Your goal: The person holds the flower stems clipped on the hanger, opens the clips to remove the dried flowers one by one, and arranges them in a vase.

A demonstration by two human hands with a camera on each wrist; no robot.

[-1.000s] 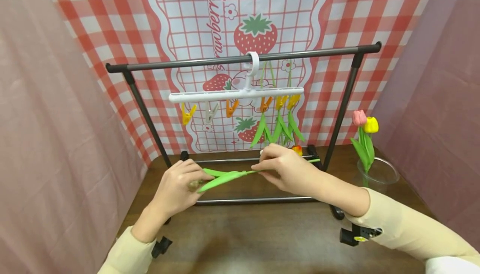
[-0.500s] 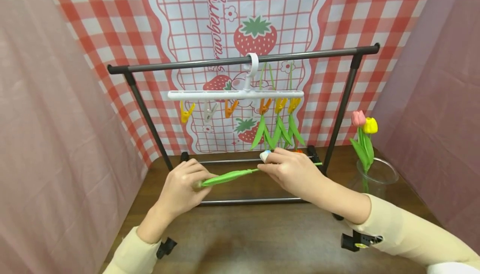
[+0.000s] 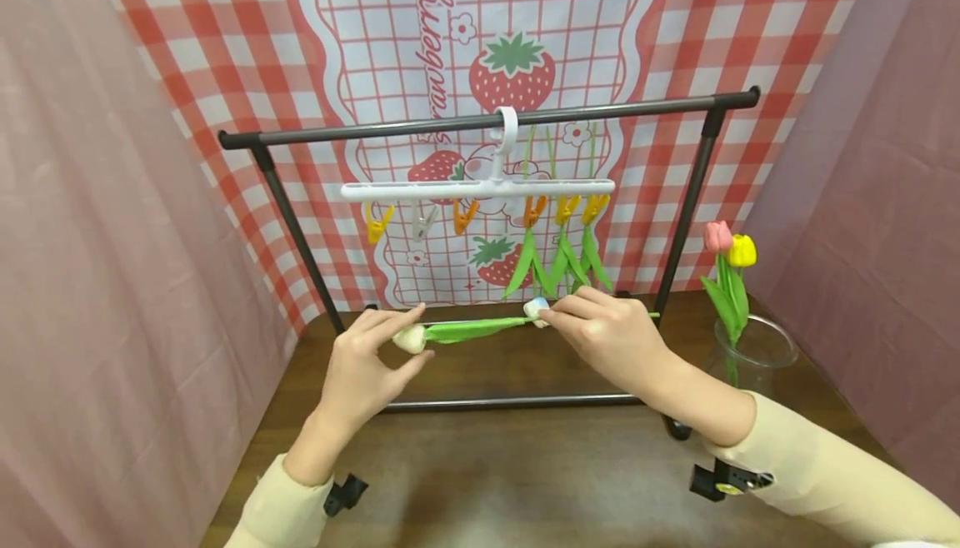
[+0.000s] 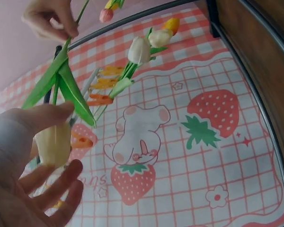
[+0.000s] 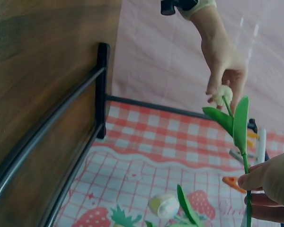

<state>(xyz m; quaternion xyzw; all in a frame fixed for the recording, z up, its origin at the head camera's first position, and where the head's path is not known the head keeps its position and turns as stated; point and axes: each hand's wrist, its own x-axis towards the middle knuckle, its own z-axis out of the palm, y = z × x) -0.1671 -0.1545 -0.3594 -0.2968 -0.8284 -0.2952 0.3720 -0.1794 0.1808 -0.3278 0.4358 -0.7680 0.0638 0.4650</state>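
Note:
A white tulip point(image 3: 468, 331) lies almost level between my hands in the head view, bloom to the left. My right hand point(image 3: 611, 344) pinches its thin green stem. My left hand point(image 3: 363, 373) is spread round the bloom point(image 4: 56, 145), thumb and fingers apart on either side of it. Above, a white hanger point(image 3: 420, 191) carries clips in a row. The orange clip point(image 3: 533, 211) and two yellow ones to its right hold tulips upside down by their stems. One white-blue bloom point(image 3: 535, 308) shows right at my right fingers. Yellow, pale grey and orange clips point(image 3: 465, 217) hang at the left without flowers.
A dark metal rack point(image 3: 375, 127) bears the hanger, its lower bars crossing the wooden table point(image 3: 487, 473). On the right stands a clear vase point(image 3: 791, 352) with pink and yellow tulips point(image 3: 729, 281). A strawberry-print checked cloth point(image 3: 217, 48) hangs behind, with pink curtains at both sides.
My left hand's fingers have spread from the tulip, uncovering its white bloom. The tulip has risen slightly and turned more level. My right hand has moved a little to the right, still pinching the stem.

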